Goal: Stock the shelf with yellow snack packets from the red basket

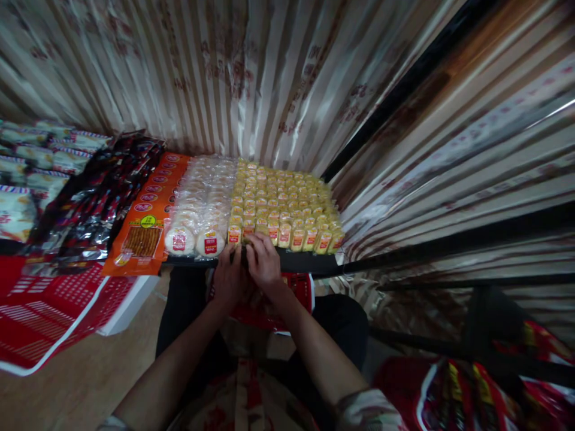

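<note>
On a dark shelf (305,262) stand rows of small yellow wrapped snack packets (287,197) with red and white labels on the front ones. My left hand (228,276) is at the shelf's front edge, its fingers bent upward below the leftmost yellow packets; what they grip, if anything, is hidden. Beside it, my right hand (265,262) has its fingers curled at the bottom of the front packets, touching them. Just left of the yellow rows lie clear-wrapped round white crackers (211,242) in two columns. Below my hands, a red basket (296,290) sits between my knees.
Left along the shelf are an orange snack bag (157,203), dark shiny packets (96,203) and white packets (18,212). A red basket (45,311) stands at lower left. A black post (381,108) and striped sheeting (215,72) border the shelf. More red packets (483,389) lie lower right.
</note>
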### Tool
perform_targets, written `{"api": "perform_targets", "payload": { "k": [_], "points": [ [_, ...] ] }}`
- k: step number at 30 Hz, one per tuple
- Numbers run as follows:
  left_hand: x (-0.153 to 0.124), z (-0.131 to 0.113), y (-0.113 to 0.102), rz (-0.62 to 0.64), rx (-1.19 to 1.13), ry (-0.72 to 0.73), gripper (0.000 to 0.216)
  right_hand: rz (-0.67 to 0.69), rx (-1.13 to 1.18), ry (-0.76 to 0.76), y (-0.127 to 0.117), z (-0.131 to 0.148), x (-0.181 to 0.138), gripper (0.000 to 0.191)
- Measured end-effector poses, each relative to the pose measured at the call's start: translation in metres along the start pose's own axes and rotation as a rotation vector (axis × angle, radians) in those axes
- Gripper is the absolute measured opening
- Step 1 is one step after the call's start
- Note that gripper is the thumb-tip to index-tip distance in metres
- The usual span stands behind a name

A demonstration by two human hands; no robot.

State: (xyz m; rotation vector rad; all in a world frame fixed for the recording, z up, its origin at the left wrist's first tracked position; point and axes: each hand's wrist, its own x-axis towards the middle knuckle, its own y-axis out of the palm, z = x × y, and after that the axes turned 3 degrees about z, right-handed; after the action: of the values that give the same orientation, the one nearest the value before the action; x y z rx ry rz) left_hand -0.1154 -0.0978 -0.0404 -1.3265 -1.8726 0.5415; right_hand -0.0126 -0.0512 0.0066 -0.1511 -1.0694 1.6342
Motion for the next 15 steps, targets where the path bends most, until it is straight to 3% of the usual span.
{"api": "perform_targets", "payload": {
  "k": [3,5,7,10,13,15],
  "points": [
    [-0.016,0.002,-0.002,-0.033,-0.021,0.049,0.037,-0.055,0.089,0.127,-0.007,-0.014,-0.048,0.025],
    [-0.033,0.004,-0.001,0.036,-0.059,0.091,0.029,-0.018,0.107,0.284,-0.008,-0.032,-0.082,0.026],
    [-0.049,0.006,0.004,0.207,-0.122,0.135,0.026,0.167,0.051,0.457,-0.006,-0.053,-0.110,0.028],
    [-0.064,0.008,0.022,0.508,-0.198,0.076,0.028,0.656,-0.164,0.641,0.002,-0.086,-0.133,0.032],
    [-0.066,0.012,0.048,0.693,-0.263,-0.083,0.026,0.855,-0.209,0.678,0.013,-0.112,-0.141,0.028],
    [-0.065,0.016,0.068,0.715,-0.365,-0.187,0.022,0.906,-0.213,0.688,0.022,-0.125,-0.145,0.027]
  ]
}}
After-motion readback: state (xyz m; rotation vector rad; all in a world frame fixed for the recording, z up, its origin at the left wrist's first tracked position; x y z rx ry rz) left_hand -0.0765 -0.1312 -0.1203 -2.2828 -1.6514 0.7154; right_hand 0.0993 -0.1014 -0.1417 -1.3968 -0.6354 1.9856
